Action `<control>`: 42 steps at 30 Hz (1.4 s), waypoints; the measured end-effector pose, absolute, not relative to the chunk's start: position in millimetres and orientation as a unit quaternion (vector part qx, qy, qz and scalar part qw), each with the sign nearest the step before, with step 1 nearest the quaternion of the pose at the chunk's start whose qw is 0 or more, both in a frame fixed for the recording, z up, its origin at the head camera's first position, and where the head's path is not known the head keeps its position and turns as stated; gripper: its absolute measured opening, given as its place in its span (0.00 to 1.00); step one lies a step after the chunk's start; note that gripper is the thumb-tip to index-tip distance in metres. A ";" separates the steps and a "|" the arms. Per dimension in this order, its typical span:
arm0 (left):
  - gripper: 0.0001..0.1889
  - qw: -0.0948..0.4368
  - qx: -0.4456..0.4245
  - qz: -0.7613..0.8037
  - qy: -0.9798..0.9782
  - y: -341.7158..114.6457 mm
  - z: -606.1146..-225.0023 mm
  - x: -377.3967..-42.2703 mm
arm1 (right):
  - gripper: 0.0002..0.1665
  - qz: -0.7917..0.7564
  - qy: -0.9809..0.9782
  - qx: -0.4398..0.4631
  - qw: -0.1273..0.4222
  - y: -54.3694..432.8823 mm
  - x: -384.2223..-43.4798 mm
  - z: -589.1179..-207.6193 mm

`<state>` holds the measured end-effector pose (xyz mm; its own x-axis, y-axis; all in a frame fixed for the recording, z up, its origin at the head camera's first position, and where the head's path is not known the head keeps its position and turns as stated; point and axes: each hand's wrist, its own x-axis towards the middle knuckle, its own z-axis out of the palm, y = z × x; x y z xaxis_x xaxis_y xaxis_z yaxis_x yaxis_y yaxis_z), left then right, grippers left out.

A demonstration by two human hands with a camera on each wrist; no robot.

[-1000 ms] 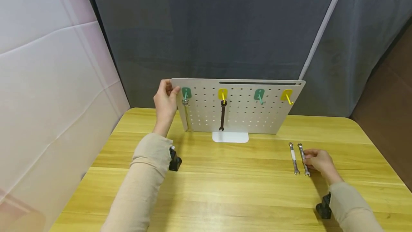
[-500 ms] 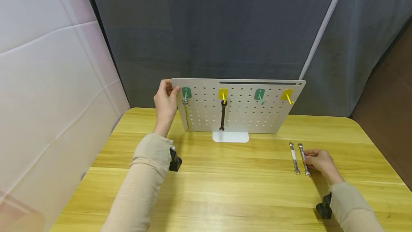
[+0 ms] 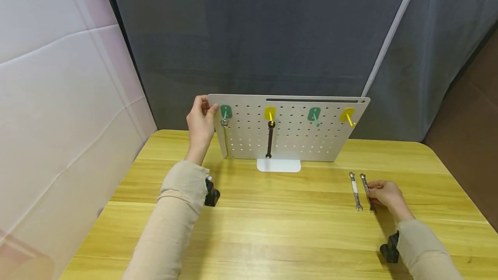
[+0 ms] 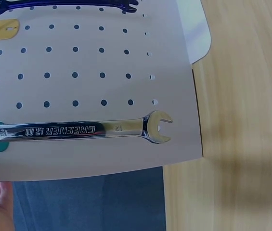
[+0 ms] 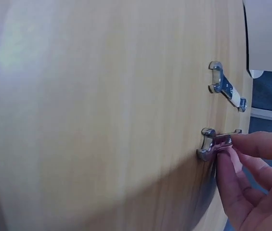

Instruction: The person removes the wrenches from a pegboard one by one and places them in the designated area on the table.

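Note:
My left hand grips the upper left corner of a white pegboard, thumb on the front face. Beside that thumb, a shiny combination wrench hangs from a green hook. A dark wrench hangs from the yellow hook to its right. On the table at the right, my right hand pinches a silver wrench between thumb and fingers. A second silver wrench, with a white band on its shaft, lies parallel just left of it.
A green hook and a yellow hook on the board's right half carry nothing. The board stands on a white foot on the wooden table. Dark fabric hangs behind.
The wrench in my right fingers has turned slightly, its open end now looking narrower and darker. My left hand and the pegboard look almost unmoved.

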<state>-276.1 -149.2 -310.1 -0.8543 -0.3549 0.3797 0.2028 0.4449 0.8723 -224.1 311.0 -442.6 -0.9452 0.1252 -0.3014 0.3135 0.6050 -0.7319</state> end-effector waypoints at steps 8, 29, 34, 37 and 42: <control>0.14 0.263 0.069 -0.523 -0.808 -151.4 -309.5 -277.6 | 0.25 -0.415 0.899 0.127 0.052 289.0 -227.3 -427.3; 0.15 0.241 0.098 -0.529 -0.808 -158.1 -308.8 -279.3 | 0.24 -0.580 0.812 -0.020 0.064 143.1 -250.8 -383.7; 0.15 0.242 0.099 -0.522 -0.812 -156.8 -308.0 -278.9 | 0.24 -0.589 0.804 -0.045 0.070 114.3 -250.7 -378.4; 0.15 0.242 0.096 -0.522 -0.812 -156.1 -306.9 -279.3 | 0.26 -0.591 0.801 -0.064 0.071 101.2 -249.0 -373.6; 0.14 0.239 0.097 -0.524 -0.812 -154.4 -305.5 -280.2 | 0.33 -0.605 0.787 -0.102 0.068 87.2 -246.3 -368.3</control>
<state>-280.2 -154.4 -305.5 -0.8672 -0.4079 0.2856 0.0922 0.4320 0.8971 -246.3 87.2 -368.3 -0.9701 -0.2423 0.0155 -0.0772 0.2476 -0.9658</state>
